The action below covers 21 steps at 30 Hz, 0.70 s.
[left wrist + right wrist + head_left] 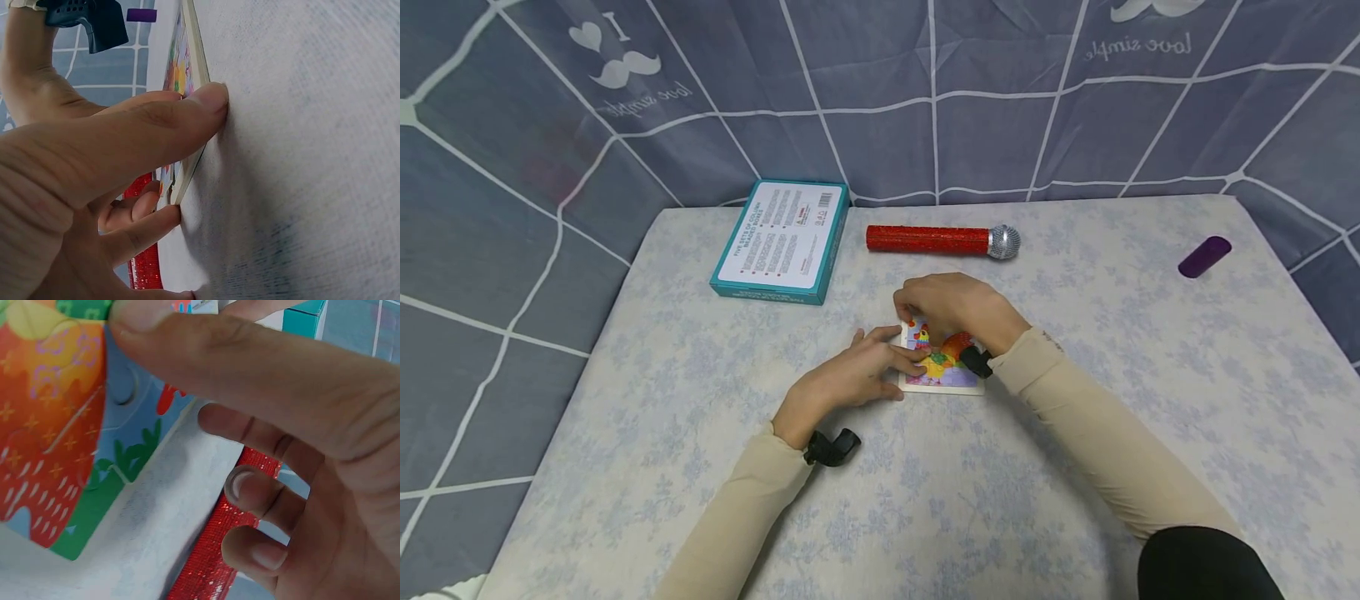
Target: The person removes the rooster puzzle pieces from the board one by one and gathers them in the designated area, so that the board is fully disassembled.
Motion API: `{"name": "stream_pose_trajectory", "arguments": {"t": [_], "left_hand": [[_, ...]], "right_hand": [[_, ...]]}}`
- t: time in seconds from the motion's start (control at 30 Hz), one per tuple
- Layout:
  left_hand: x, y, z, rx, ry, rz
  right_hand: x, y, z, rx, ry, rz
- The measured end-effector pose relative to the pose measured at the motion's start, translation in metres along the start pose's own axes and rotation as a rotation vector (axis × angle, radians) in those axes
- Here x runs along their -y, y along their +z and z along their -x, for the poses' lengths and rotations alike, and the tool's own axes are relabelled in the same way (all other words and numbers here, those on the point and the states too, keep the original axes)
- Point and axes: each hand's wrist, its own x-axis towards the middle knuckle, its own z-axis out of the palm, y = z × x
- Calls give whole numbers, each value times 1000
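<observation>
A small picture jigsaw puzzle (951, 377) with a pale border lies flat on the table between both hands. My left hand (857, 371) touches its left side with spread fingers. In the left wrist view, the thumb (209, 97) rests against the puzzle's cream edge (199, 47), and another fingertip meets a corner. Over the upper part of the puzzle is my right hand (955, 304). The right wrist view shows its thumb (147, 325) pressing on the colourful pieces (53, 425), with three fingers loosely bent beyond the edge. The right index fingertip is hidden there.
A red glitter microphone (928, 240) with a silver head lies behind the puzzle. A teal box (775, 233) with a white label sits at back left, a purple cylinder (1205, 257) at far right. Grey checked curtain (880, 150) hangs behind the patterned tabletop (925, 517).
</observation>
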Motion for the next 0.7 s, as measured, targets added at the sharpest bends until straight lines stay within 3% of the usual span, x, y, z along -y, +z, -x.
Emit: {"name": "stream_pose_trajectory", "arguments": {"t": [0.5,0.7], "left_hand": [[-3,-2,-1,5,-9,-7],[-4,-2,-1,4,-13,-4]], "right_hand": [[-13,5,6,7,-42,-192],[-9,3,7,28,-5,-195]]}}
